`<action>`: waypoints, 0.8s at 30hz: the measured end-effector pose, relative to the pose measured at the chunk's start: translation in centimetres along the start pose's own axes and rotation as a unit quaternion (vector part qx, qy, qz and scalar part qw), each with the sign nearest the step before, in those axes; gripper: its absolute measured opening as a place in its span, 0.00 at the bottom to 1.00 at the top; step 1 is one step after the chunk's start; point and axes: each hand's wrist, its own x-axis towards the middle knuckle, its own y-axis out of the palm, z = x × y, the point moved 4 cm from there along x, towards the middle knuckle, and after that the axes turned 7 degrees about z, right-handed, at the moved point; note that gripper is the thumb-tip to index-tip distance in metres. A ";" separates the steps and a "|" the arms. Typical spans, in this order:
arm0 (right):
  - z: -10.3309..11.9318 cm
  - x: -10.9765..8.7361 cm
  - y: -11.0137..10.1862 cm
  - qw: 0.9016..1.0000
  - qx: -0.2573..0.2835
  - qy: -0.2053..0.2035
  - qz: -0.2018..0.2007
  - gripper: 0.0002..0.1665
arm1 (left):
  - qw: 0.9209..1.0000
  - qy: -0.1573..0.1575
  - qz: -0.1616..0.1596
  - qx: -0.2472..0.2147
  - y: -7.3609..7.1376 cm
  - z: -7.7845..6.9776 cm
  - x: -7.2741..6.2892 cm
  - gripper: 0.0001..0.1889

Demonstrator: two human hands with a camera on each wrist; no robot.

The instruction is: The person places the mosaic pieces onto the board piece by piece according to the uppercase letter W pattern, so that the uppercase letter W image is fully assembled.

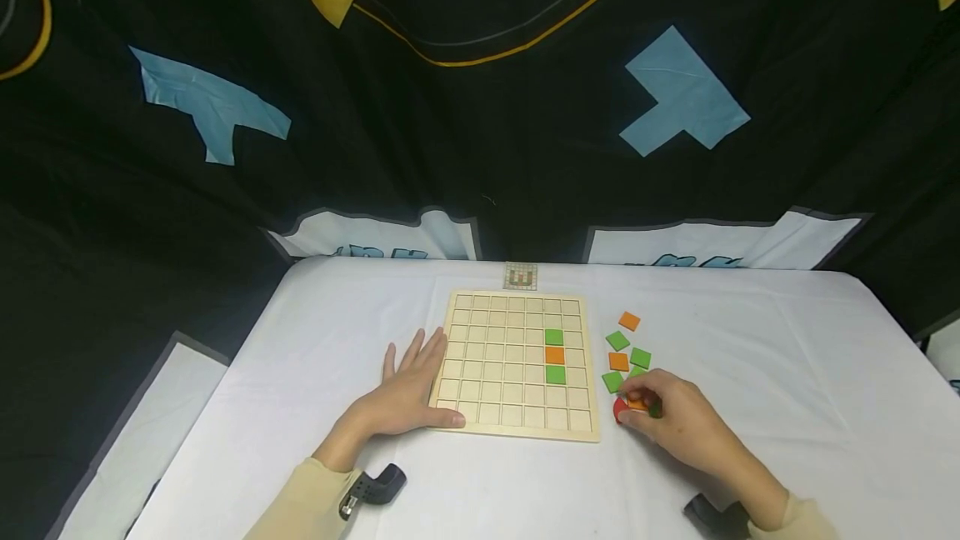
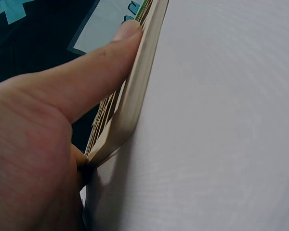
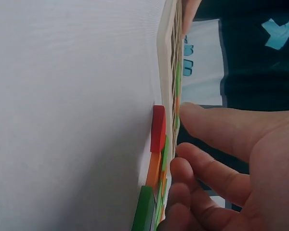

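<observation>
A square wooden grid board [image 1: 517, 302] lies on the table, with two green tiles and an orange tile [image 1: 554, 356] between them in one column. My left hand [image 1: 408, 394] rests on its near left corner, fingers spread along the side. In the left wrist view, the thumb [image 2: 101, 67] lies over the board's near edge. My right hand [image 1: 678, 419] is over the loose tiles right of the board, fingers bent, with a gap between thumb and index fingertip. Below it are a red piece [image 3: 158, 127], an orange tile [image 3: 154, 168] and a dark green piece [image 3: 143, 207].
Several green and orange tiles, such as an orange tile [image 1: 629, 321] and a green tile [image 1: 617, 341], lie right of the board. A small pattern card [image 1: 521, 276] lies beyond the board's far edge. A dark curtain [image 1: 480, 148] hangs behind the white-covered table [image 1: 787, 357].
</observation>
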 end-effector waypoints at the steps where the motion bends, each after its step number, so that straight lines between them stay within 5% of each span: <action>1: 0.0 0.0 0.1 1.000 -0.007 0.000 0.001 0.16 | 1.000 0.000 0.000 0.000 0.0 0.0 0.0 0.66; 14: 0.4 0.2 0.4 0.998 -0.059 -0.011 0.014 0.16 | 1.000 -0.001 0.001 0.002 0.1 0.2 0.1 0.66; 24: 0.8 0.2 0.7 0.998 -0.047 -0.025 0.041 0.17 | 1.000 -0.001 -0.002 0.005 0.1 0.2 0.1 0.66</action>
